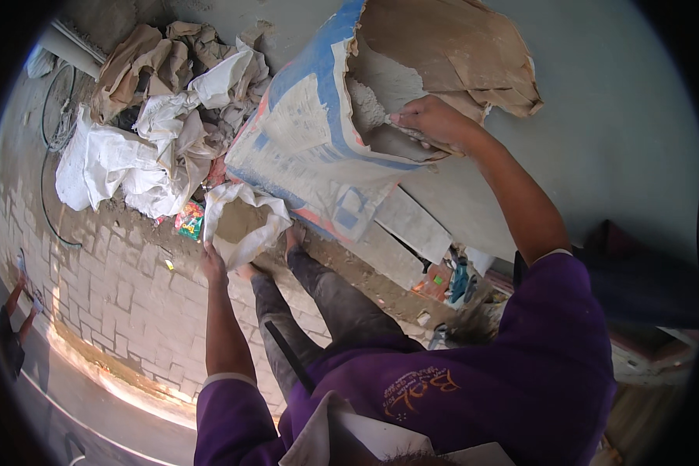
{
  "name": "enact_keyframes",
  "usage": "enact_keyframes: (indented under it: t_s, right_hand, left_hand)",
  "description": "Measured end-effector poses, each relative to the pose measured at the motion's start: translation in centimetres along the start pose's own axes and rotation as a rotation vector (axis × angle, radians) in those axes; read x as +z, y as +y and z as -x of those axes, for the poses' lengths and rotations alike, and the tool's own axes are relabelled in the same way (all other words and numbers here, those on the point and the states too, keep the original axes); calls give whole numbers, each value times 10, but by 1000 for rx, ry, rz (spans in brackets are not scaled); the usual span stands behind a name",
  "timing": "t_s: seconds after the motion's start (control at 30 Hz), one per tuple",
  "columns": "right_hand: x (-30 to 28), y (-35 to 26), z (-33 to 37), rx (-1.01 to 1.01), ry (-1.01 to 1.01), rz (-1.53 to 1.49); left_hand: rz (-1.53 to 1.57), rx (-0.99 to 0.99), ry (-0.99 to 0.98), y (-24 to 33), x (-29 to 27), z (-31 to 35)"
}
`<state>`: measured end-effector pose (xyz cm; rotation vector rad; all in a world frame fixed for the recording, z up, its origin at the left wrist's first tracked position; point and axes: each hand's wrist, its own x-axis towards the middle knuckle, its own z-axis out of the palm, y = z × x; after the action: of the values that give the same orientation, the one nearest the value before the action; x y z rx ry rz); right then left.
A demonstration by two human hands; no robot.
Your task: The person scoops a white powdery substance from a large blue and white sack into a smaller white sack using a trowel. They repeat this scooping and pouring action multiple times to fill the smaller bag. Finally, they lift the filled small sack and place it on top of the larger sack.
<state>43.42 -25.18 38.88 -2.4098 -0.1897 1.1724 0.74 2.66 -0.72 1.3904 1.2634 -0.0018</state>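
My right hand (433, 124) reaches into the torn top of a large paper bag (303, 140), blue, white and red outside and brown inside. It is closed round what looks like a trowel, whose blade seems covered by a heap of grey powder (366, 105). More powder lies in the bag. At the lower left, my left hand (214, 262) grips the rim of a smaller white woven sack (266, 242). That sack stands upright with its mouth spread, and greyish-brown material shows inside. Part of my left fingers is hidden by the sack's edge.
Crumpled white sacks (116, 167) and brown paper (136, 66) are heaped at the left, near a dark hose (45, 182). Grey boards (412, 237) lean beside the large bag. A grey wall (613, 116) rises at the right. Another person (12, 334) is at far left.
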Motion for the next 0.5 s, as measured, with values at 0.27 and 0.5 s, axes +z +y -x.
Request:
enact_keyframes:
  t_s: [0.27,0.5]
  right_hand:
    - [-25,24,21,67,35,-84]
    - [-40,31,40,33,152,-119]
  left_hand:
    - [-58,4,1,6,3,1]
    - [-150,-8,28,4,3,1]
